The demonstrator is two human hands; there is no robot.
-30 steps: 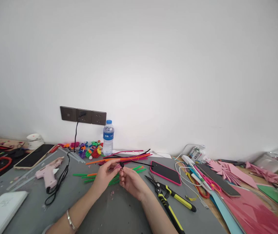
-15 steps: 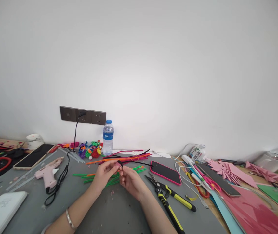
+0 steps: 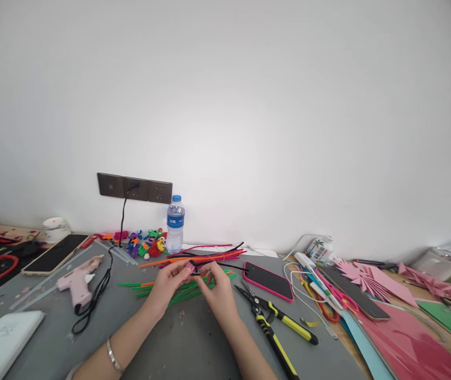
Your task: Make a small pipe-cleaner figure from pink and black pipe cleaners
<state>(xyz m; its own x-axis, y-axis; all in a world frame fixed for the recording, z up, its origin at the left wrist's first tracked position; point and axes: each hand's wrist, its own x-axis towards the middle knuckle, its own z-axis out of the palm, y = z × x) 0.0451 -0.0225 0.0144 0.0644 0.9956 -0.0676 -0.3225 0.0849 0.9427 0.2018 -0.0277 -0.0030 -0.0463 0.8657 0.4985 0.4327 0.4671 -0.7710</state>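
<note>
My left hand (image 3: 168, 285) pinches a small coiled piece of black pipe cleaner (image 3: 194, 267) between thumb and fingertips, with a bit of pink at the tips. Close on its right, my right hand (image 3: 220, 293) has thumb and bent fingers closed at the black strand. A longer black stem runs from behind the right fingers toward the pink-edged phone (image 3: 268, 281). Under and behind both hands lie green pipe cleaners (image 3: 188, 294) and a bundle of red and orange pipe cleaners (image 3: 225, 255). Exactly where the right fingertips grip is partly hidden.
Yellow-and-black pliers (image 3: 275, 316) lie right of my hands. At left are a pink glue gun (image 3: 75, 282) with its cord, a phone (image 3: 56, 255) and a white box (image 3: 7, 338). A water bottle (image 3: 175, 227) stands by the wall; pink paper (image 3: 419, 338) covers the right side.
My right hand has turned and lifted slightly, its fingers now more upright and drawn a little away from the left. The left hand stays nearly in place.
</note>
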